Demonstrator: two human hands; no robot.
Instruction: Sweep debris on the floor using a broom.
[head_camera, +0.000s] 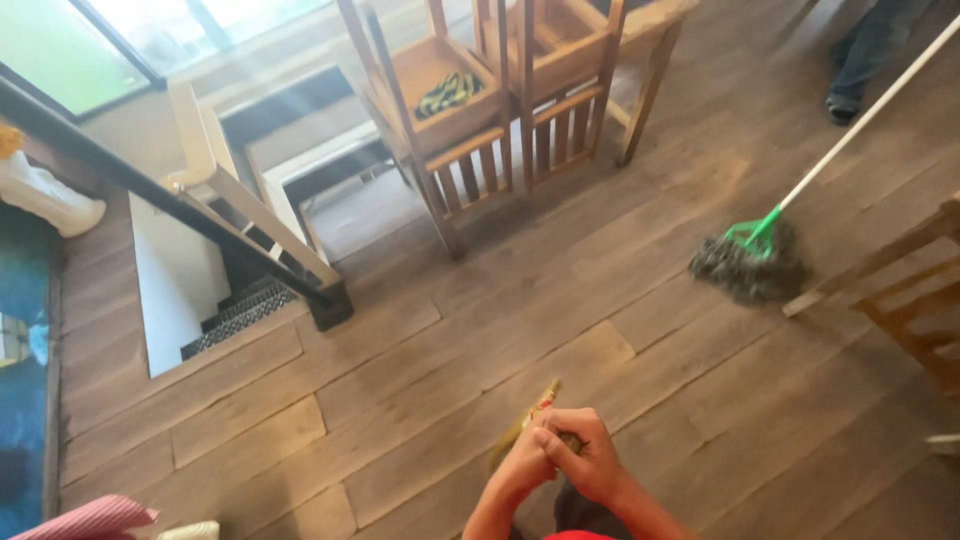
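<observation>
The wide grey-brown wooden plank floor (480, 330) fills most of the frame, its boards long, matte and worn in grain. At top centre two brown slatted wooden chairs (500, 90) sit upturned with legs in the air, seemingly to leave the boards beneath them bare. In the upper left a dark handrail (170, 195) slants over a stairwell opening with a white wall and patterned steps. At right, a grey string mop with a green clamp and white pole (752, 262) rests its shaggy head on the floor; the pole runs to the upper right corner, toward another person's dark trouser leg and shoe (860, 60).

At bottom centre your left hand (520, 465) and right hand (585, 460) are pressed together, fingers curled tight around a slim yellowish stick-like handle (540, 405) that pokes up and away from your fists. You hold it close to your body, both hands stacked for leverage; its lower end is hidden.
</observation>
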